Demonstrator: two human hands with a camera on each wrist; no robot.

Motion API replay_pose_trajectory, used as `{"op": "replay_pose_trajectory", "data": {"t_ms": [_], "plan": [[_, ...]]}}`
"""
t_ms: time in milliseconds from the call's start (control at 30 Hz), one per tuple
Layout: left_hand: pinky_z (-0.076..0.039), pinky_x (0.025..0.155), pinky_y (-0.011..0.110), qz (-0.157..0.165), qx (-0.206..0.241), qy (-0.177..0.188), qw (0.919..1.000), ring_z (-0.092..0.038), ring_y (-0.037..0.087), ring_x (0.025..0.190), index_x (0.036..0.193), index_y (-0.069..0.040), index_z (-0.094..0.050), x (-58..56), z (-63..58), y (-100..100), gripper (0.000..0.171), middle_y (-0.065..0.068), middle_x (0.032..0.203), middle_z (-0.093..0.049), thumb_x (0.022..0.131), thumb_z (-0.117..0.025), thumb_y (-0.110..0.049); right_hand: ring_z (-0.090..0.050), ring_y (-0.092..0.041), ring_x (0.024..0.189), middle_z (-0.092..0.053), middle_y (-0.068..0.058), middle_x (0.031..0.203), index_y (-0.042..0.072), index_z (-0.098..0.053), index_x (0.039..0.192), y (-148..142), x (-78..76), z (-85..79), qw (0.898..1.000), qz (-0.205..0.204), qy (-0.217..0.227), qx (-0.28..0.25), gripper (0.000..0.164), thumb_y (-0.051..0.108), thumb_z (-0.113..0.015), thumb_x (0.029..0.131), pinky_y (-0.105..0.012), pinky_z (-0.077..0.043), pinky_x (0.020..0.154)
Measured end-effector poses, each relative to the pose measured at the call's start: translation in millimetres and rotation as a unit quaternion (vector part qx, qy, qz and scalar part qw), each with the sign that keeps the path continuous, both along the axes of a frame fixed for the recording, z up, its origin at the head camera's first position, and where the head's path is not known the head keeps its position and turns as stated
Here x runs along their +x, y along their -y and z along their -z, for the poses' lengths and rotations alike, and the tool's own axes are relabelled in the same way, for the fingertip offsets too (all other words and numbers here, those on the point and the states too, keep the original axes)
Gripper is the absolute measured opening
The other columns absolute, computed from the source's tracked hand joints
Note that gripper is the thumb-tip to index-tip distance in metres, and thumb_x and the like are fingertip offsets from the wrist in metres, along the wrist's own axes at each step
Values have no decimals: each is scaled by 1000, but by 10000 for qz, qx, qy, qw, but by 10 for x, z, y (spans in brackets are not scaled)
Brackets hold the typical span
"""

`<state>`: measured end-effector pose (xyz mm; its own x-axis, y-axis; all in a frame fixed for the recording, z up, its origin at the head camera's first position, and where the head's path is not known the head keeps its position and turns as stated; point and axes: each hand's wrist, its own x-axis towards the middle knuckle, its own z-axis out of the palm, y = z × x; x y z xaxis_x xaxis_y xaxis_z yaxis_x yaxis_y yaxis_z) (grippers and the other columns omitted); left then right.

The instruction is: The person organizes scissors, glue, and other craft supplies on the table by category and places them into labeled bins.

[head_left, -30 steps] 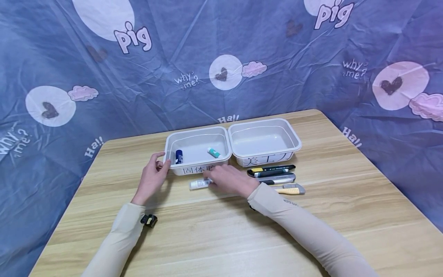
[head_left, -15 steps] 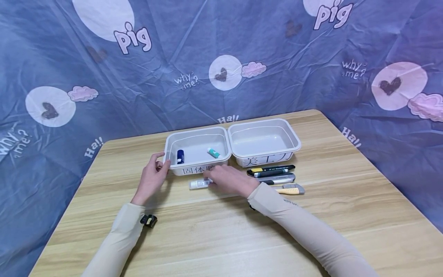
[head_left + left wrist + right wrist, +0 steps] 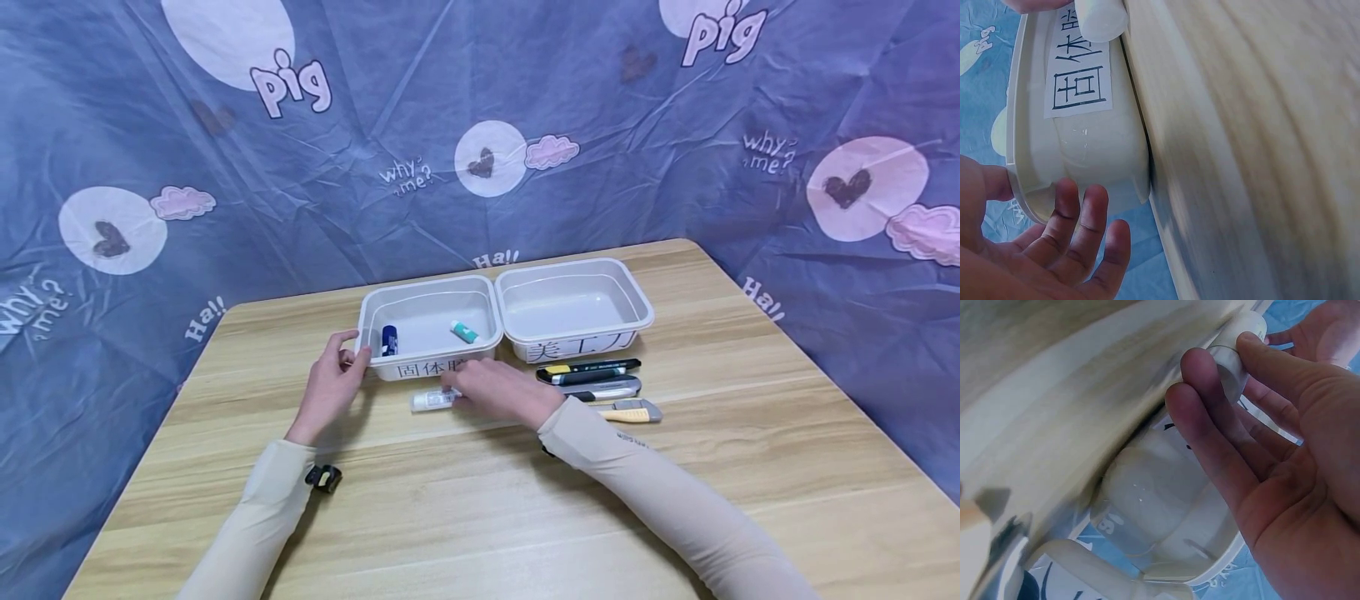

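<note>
My left hand (image 3: 330, 387) holds the left corner of a white plastic tray (image 3: 363, 298); in the left wrist view the thumb reaches over its rim and the other fingers lie by the end wall. My right hand (image 3: 498, 387) pinches a white glue stick (image 3: 431, 400) between thumb and fingers, in front of that tray, low at the tabletop. The right wrist view shows the cap end of the glue stick (image 3: 1230, 365) at the fingertips. Inside the tray are a dark blue glue stick (image 3: 389, 340) and a green-and-white one (image 3: 464, 332).
A second white tray (image 3: 573, 342) adjoins on the right, with a paper label on its front. Before it lie a black-and-yellow utility knife (image 3: 592, 372), a grey one (image 3: 611, 387) and a yellow one (image 3: 632, 411). A printed blue cloth (image 3: 337, 208) hangs behind the wooden table (image 3: 450, 508).
The blue glue stick in the tray has shifted slightly right, then back left. Both hands stay where they were.
</note>
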<state>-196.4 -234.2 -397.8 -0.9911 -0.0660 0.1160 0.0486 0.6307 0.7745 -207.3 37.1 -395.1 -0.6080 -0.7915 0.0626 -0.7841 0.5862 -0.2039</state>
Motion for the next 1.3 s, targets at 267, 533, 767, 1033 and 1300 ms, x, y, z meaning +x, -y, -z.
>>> {"op": "replay_pose_trajectory", "data": {"t_ms": [267,533,767,1033,1300], "plan": [[-46,72,27,-14,-58,-6,10000,-57,16,76,148,-3,-43,3,2,3,49,20,95,-67,107,-52,-28,-69,-14,83,-73,0,99,15,-70,112,9,23,-23,10000,-58,-68,-16,18,22,-74,96,-28,-57,71],[-45,72,27,-20,-36,-19,10000,-57,16,76,148,-2,-44,-3,9,2,48,19,94,-67,107,-52,-27,-71,-14,85,-75,-1,104,14,-71,117,1,41,-71,9999,-119,-5,-123,24,22,-75,95,-25,-58,74],[-45,72,28,-39,-53,2,10000,-57,17,77,148,-3,-44,-3,2,2,49,19,94,-66,107,-52,-27,-71,-13,86,-75,-2,108,14,-71,120,2,50,-127,9995,-150,57,-271,27,20,-75,95,-23,-57,76],[-45,72,27,-29,-67,-60,10000,-57,16,76,147,-3,-45,-1,12,2,47,15,91,-66,107,-53,-26,-69,-11,86,-73,2,103,14,-70,112,-24,26,-137,9984,-288,-240,-421,18,22,-74,96,-25,-57,78],[-46,72,26,-21,-47,-51,10000,-58,16,76,147,-2,-45,6,10,3,48,21,96,-67,107,-53,-26,-70,-10,91,-73,4,103,14,-70,107,-73,8,-196,9965,-407,-367,-631,14,19,-74,95,-26,-56,83]]}}
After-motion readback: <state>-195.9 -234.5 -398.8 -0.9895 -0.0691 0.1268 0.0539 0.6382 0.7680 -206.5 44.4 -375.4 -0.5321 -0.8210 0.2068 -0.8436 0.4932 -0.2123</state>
